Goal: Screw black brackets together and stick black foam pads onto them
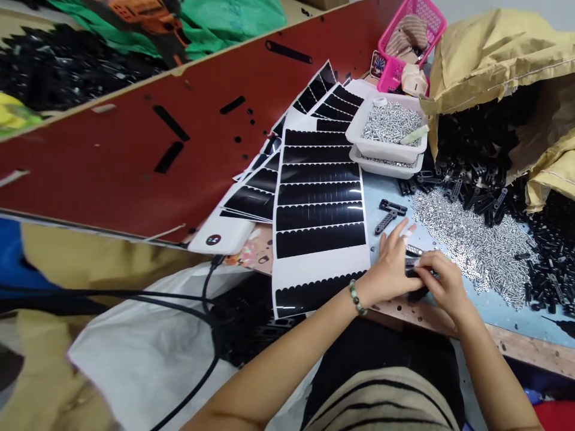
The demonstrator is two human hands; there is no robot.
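My left hand (390, 266), with a beaded bracelet at the wrist, holds a small black plastic part (410, 271) near the table's front edge. Its thumb and lower fingers are around the part, while the upper fingers point away. My right hand (442, 280) pinches at the same part from the other side; anything smaller between those fingertips is hidden. Just beyond the hands lie black perforated plastic pieces (390, 222). To the right spreads a heap of small silver screws and nuts (485, 251).
White tubs of screws (354, 129) are stacked behind the hands. Sheets of black scalloped stickers (321, 260) cover the left of the table. A yellow sack (498, 54) spills black parts (554, 263) at the right. A white power bank (220, 236) with a cable lies at the left edge.
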